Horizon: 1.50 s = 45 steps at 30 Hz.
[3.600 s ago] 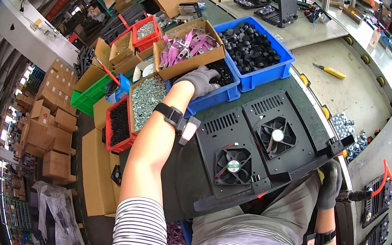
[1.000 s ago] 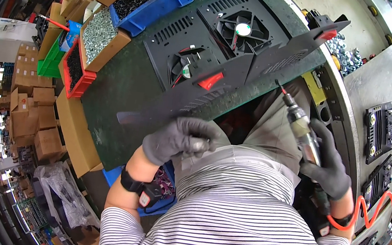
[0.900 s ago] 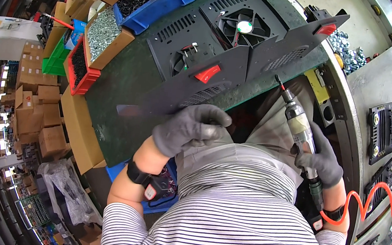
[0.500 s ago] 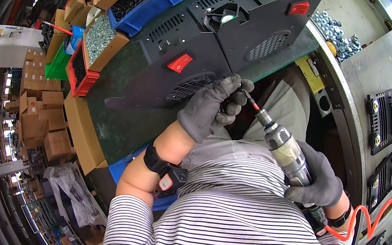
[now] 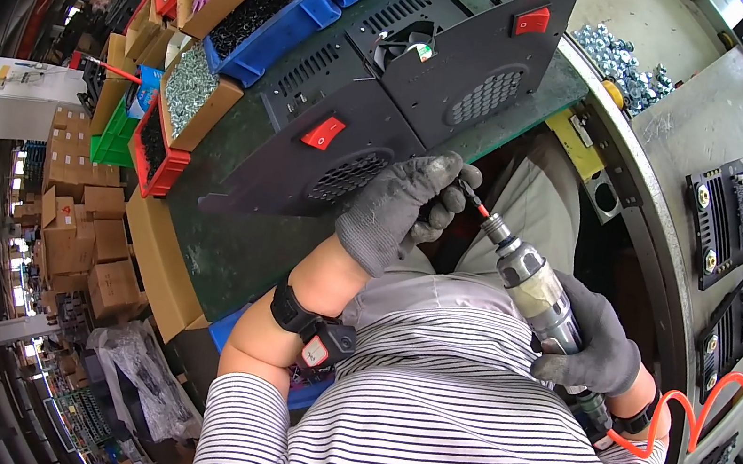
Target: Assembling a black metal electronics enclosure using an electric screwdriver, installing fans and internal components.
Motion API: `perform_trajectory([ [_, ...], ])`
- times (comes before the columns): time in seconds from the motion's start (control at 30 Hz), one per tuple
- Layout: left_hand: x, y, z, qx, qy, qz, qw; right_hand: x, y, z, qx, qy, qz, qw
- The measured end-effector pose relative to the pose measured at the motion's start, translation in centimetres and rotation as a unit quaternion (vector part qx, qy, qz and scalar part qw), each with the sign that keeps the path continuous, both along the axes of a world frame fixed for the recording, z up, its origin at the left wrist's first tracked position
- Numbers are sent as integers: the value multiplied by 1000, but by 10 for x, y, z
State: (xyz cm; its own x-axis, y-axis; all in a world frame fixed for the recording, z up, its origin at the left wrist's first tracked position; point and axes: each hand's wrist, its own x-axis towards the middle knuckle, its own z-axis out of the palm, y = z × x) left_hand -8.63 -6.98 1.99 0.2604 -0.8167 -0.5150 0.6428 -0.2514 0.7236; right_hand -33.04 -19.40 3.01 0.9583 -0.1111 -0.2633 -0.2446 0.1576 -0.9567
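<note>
- Stacked brown cardboard cartons [image 5: 73,223] stand on the floor at 9 o'clock, well apart from the work.
- Open cardboard and red plastic bins of small metal screws [image 5: 184,92] line the bench's far-left side at 10 o'clock; a blue plastic bin of black parts [image 5: 270,4] sits just beside them at 11 o'clock.
- The green-topped bench [image 5: 227,245] carries a black perforated metal panel with a red rocker switch [image 5: 319,163], lying near centre with its near edge overhanging toward the person.
- Left hand [image 5: 393,211], in a grey knit glove: fingers curled closed around the panel's near edge at centre, fingertips touching the driver's tip.
- A second black metal panel with a fan and a red switch [image 5: 471,66] lies behind the first at 12 o'clock, overlapping it.
- Right hand [image 5: 598,345], grey-gloved, at 4 o'clock: fingers wrapped tight around the silver pneumatic screwdriver [image 5: 530,283], which is tilted, its red-collared bit pointing up-left to the left fingertips.
- An orange coiled air hose [image 5: 716,413] trails from the tool's rear at 4 o'clock.
- A heap of silver nuts [image 5: 620,53] lies at 1 o'clock.
</note>
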Motion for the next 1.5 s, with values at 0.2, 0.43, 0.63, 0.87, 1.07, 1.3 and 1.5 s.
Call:
perform_trajectory([
  [0.2,-2,-4,2,9,-80,-3,997,3,-2,1,-51,0,13,999],
  [0.43,-3,-3,-2,-14,-156,-38,987,8,-4,4,-16,28,-1,999],
  [0.63,24,42,-10,-8,-164,-226,960,5,-30,26,8,74,-113,991],
  [0.87,78,152,0,65,-36,-162,984,16,-63,42,-106,91,-108,984],
  [1.07,146,180,24,281,-318,4,905,28,-67,34,-99,89,-106,985],
  [1.3,233,104,88,213,-654,-66,723,38,-62,28,-12,95,-138,986],
  [1.5,209,-6,75,71,-803,-261,531,46,-52,37,86,124,-191,970],
])
